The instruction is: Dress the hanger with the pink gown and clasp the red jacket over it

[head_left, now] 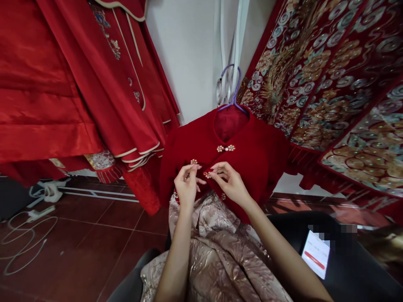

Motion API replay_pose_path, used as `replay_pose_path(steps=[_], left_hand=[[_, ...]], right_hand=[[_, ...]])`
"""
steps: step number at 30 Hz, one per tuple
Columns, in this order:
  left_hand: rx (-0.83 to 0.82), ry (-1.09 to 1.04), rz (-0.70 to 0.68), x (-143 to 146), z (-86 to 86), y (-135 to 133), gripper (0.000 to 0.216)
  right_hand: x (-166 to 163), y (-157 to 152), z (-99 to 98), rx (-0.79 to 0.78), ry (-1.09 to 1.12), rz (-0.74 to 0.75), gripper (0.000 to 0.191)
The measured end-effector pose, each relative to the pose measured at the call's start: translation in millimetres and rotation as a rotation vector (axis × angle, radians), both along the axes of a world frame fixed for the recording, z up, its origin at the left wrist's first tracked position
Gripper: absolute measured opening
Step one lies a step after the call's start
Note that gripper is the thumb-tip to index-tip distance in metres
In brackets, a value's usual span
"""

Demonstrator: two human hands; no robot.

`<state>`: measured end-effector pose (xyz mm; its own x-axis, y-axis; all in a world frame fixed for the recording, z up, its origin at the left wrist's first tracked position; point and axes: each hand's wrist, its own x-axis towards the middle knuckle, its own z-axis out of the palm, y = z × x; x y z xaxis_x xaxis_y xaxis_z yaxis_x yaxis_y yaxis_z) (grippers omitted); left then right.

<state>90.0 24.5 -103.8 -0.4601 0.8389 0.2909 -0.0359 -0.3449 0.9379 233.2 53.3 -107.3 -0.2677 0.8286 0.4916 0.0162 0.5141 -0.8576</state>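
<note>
A dark red jacket (pixel 258 155) hangs in front of me on a purple hanger (pixel 232 90), over a beige brocade skirt (pixel 217 243). Its top pearl-and-gold clasp (pixel 226 148) is fastened. My left hand (pixel 185 184) pinches the jacket's left front edge just below a gold button (pixel 194 161). My right hand (pixel 229 181) pinches the matching second clasp piece (pixel 207 174) on the right edge. The fingertips of both hands nearly meet at the jacket's opening.
Red satin garments (pixel 78 84) with cream piping hang at the left. Embroidered red and gold panels (pixel 330 84) hang at the right. Cables and a power strip (pixel 37 209) lie on the red tile floor. A white tag (pixel 315 253) lies on a black surface.
</note>
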Motion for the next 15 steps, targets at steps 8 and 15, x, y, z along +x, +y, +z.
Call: replay_pose_path(steps=[8, 15], left_hand=[[-0.057, 0.079, -0.018, -13, -3.6, 5, 0.031], [-0.023, 0.060, -0.038, -13, -10.3, 10, 0.030]], right_hand=[[-7, 4, -5.0, 0.095, -0.070, -0.108, 0.014], [-14, 10, -1.0, 0.135, -0.099, -0.131, 0.012]])
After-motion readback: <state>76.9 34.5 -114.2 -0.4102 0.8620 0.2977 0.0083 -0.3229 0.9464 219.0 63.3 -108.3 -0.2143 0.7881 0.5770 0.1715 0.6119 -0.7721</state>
